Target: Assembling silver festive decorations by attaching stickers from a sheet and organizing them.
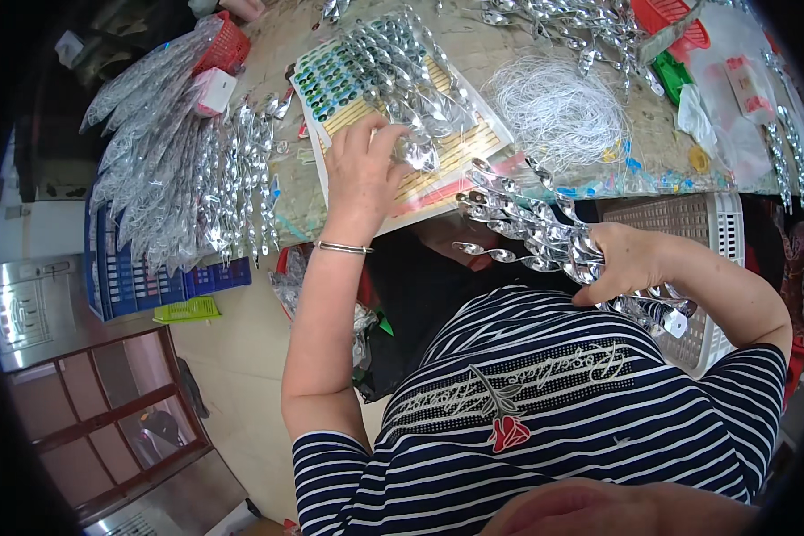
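My right hand (630, 255) is closed round a bunch of shiny silver spiral strips (540, 228), which fan out toward the left over the table's front edge. Their lower ends stick out beneath the hand. My left hand (362, 170), with a bangle at the wrist, curls its fingers at the shiny end of a silver spiral (420, 154). That end belongs to a pile of spirals (393, 67) lying across a sheet of green and blue oval stickers (323, 87). Beneath is a yellow striped sheet (464, 134). The left fingertips partly hide the grip.
A tangle of white string (558, 112) lies right of the sheets. Bagged spirals (152, 170) hang over the table's left edge above a blue crate (134, 277). Red baskets (226, 45) and a white box (213, 92) stand at the back left. A pale plastic basket (728, 232) sits at right.
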{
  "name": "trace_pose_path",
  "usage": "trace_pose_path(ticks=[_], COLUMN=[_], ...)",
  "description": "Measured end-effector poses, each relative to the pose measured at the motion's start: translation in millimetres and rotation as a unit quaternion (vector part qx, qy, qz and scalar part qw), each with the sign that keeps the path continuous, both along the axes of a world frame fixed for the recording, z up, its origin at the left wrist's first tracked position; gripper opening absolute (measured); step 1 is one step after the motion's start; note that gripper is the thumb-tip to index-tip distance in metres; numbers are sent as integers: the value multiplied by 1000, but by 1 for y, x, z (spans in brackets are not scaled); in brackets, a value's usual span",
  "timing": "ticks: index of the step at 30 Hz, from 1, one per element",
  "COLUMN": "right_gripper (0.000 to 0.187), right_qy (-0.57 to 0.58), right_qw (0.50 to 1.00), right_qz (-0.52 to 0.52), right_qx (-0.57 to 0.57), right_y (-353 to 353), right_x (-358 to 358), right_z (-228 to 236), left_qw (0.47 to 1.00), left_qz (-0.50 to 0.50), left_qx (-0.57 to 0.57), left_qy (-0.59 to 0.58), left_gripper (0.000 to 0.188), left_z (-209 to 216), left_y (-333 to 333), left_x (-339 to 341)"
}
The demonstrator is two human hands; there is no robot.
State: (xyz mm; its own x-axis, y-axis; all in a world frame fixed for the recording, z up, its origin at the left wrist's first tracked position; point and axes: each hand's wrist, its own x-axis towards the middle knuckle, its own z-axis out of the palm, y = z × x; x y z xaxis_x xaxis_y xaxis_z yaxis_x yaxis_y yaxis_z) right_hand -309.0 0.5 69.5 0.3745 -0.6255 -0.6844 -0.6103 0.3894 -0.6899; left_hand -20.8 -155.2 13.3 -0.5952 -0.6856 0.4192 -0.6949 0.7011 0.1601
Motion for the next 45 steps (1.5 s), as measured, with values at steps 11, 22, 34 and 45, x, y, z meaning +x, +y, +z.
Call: trace_pose_path(ticks=[11,22,34,45], right_gripper=[40,46,65,57], right_qy=[-50,-58,-84,-196], right_qw=[997,996,995,977], right_qz=[-51,-62,50,-43], right_qx=[21,12,36,67], right_y=[2,4,-32,-50], right_x=[-10,-14,13,13], right_z=[-13,-18,-15,-30], left_qw=[999,996,987,992], left_qz=[8,-18,-21,-63], left_qx=[26,-63,-63,-34], left_qy=[-33,59,148,102], left_gripper=[63,24,15,22], left_z=[11,-13,54,54], left_y=[7,-10,-9,2], left_x=[-15,-22,-54,-28])
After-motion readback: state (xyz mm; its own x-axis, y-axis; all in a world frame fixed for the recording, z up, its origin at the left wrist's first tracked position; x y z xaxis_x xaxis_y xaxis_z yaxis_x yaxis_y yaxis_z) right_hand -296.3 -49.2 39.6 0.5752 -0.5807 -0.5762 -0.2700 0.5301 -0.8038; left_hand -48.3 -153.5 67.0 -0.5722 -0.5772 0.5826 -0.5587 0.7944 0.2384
